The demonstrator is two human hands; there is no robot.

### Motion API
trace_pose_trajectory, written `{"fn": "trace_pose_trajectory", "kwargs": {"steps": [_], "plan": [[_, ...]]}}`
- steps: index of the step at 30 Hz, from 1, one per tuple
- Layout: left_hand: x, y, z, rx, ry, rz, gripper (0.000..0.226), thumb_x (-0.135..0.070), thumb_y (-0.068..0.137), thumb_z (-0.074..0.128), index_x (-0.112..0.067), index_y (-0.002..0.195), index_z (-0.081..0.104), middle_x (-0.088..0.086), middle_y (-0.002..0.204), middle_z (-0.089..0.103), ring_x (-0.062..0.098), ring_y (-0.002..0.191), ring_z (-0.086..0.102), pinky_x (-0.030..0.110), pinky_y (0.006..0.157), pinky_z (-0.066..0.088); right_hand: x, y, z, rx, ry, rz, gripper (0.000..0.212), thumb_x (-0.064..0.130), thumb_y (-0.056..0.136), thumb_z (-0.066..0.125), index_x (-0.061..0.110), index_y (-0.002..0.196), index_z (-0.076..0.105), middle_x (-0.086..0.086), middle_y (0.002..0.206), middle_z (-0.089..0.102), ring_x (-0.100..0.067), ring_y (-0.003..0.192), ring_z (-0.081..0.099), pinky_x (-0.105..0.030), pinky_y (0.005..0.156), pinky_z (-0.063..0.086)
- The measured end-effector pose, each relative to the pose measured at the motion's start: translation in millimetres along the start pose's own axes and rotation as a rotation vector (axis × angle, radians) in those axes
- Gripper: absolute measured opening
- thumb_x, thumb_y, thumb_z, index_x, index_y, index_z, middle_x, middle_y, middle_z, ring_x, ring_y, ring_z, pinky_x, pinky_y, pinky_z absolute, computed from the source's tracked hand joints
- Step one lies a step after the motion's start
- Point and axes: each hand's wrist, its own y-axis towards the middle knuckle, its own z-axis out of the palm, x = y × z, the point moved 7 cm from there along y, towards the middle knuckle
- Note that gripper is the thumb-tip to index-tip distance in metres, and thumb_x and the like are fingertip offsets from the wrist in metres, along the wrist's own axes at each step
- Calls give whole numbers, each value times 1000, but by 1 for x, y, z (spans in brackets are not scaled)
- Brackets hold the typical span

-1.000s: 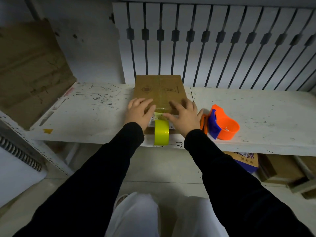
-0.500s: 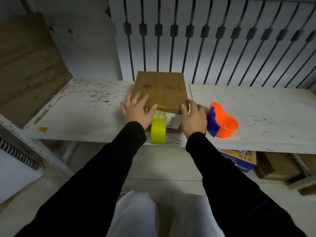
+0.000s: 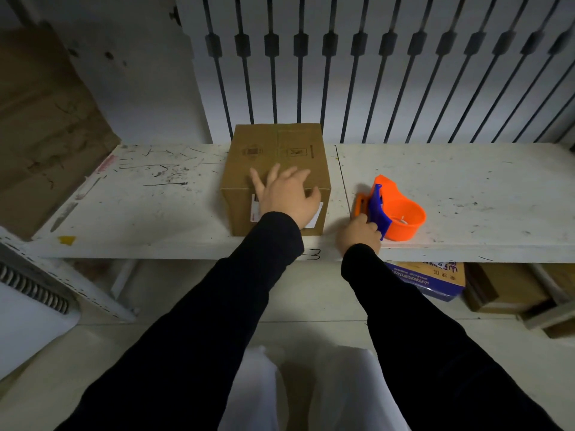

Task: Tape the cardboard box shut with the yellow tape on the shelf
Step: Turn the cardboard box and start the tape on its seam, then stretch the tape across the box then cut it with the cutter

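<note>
The brown cardboard box (image 3: pixel 273 157) stands on the white shelf (image 3: pixel 466 188), flaps down, with a white label (image 3: pixel 255 209) on its near side. My left hand (image 3: pixel 286 197) lies flat over the box's top front edge with its fingers spread. My right hand (image 3: pixel 357 234) is to the right of the box, fingers curled on the blue part of an orange tape dispenser (image 3: pixel 404 213) that rests on the shelf. No yellow tape roll shows in the view; my left hand and sleeve cover the box's front middle.
A slatted white panel (image 3: pixel 373 73) rises right behind the box. A large cardboard sheet (image 3: pixel 46 135) leans at the left. Under the shelf sit a blue printed box (image 3: pixel 435 278) and a brown box (image 3: pixel 504 287).
My left hand slid to the box's front middle, and the yellow roll that hung there has gone out of sight. My right hand left the box and closed on the orange dispenser.
</note>
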Motion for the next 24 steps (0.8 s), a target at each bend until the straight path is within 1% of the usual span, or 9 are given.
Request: {"fn": "trace_pose_trajectory", "kwargs": {"steps": [4,9,11,13,15,17,19,21,24], "plan": [[-1,-6,11,96,51,-18,47,-39,91,43,-31,137,41,-4,153,32,21,146,15,59,114,-10,-4,3,1,-9,63,83,37,9,92,40,-1,128,35,-27,135,41,-40,123,43,-43,103,39],[2,-10,9,127,63,-21,49,-37,91,45,-31,140,37,-3,155,27,21,147,11,61,113,-10,-5,3,2,145,251,151,39,7,93,43,-6,130,40,-23,129,53,-35,119,53,-38,99,44],[3,-12,6,114,59,-45,50,-37,91,45,-29,140,36,-1,155,28,23,147,9,60,113,-10,-6,0,5,219,385,189,42,5,94,39,-6,135,38,-22,125,58,-32,105,61,-29,89,49],[3,-16,3,98,54,-66,52,-37,91,45,-27,141,34,2,155,28,25,147,7,60,113,-10,-6,-7,7,291,579,209,30,6,95,37,-6,120,48,-20,99,63,-23,72,58,-19,67,51],[2,-21,-1,86,46,-74,54,-35,91,45,-24,142,32,3,155,28,26,147,6,58,114,-9,-6,-20,3,320,837,289,17,9,96,39,3,107,51,-13,77,54,-20,63,49,-29,71,48],[-1,-27,-6,71,36,-66,54,-34,91,45,-23,143,31,4,155,28,26,147,5,56,115,-9,-2,-27,-3,311,1019,253,27,11,96,42,-3,118,50,-16,90,54,-25,79,53,-38,82,48],[-6,-34,-13,52,33,-49,54,-33,92,45,-22,143,31,4,154,29,25,147,5,55,115,-10,6,-39,-19,294,1062,147,32,12,97,40,-4,124,46,-17,99,57,-21,84,55,-36,75,49],[-11,-42,-20,39,45,-40,54,-33,92,44,-22,142,32,3,154,30,25,147,6,54,115,-10,14,-50,-34,286,1103,69,32,12,99,36,-3,126,43,-9,84,59,-13,69,52,-26,63,45],[-17,-55,-28,33,44,-34,53,-32,92,44,-21,142,32,3,153,32,25,147,9,54,116,-10,23,-66,-49,277,1063,-26,33,14,100,33,-1,128,41,-1,73,52,-9,65,48,-22,59,41]]}}
